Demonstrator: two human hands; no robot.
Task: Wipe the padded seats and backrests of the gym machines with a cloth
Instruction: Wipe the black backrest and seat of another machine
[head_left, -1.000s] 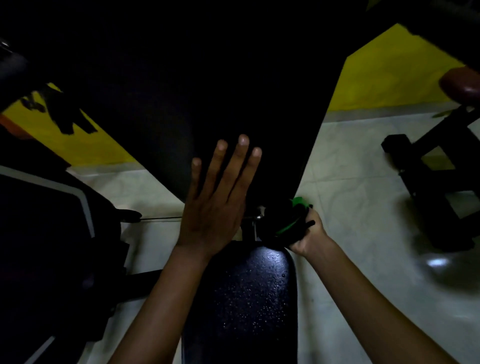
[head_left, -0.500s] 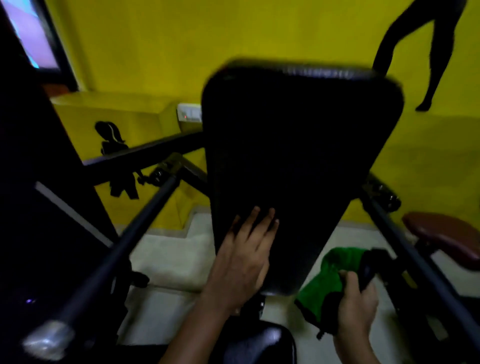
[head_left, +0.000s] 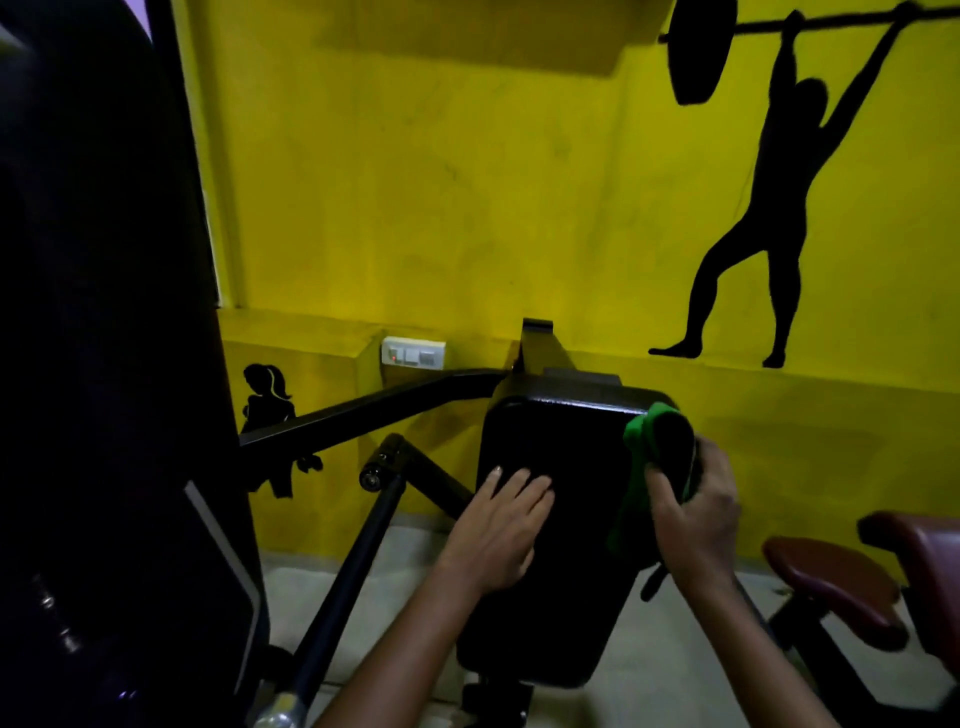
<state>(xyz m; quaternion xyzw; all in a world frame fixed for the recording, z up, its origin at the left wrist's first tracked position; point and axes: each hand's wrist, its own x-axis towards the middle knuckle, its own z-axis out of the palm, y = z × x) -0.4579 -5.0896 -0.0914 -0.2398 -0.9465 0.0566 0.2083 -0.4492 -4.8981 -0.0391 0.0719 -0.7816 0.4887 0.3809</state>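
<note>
A black padded backrest stands upright in the middle of the view, before a yellow wall. My left hand lies flat on its left side, fingers straight. My right hand grips a bunched green and black cloth and holds it against the backrest's upper right corner. A strip of the cloth hangs down along the pad's right edge. The seat below the backrest is out of view.
A tall dark machine panel fills the left side. Black frame bars and a long handle run left of the backrest. A maroon padded seat stands at the lower right. A switch plate sits on the wall.
The view has lifted from the floor and seat to the wall. My right hand rose with the cloth from beside the backrest's bottom to its upper right corner. My left hand stays flat on the pad.
</note>
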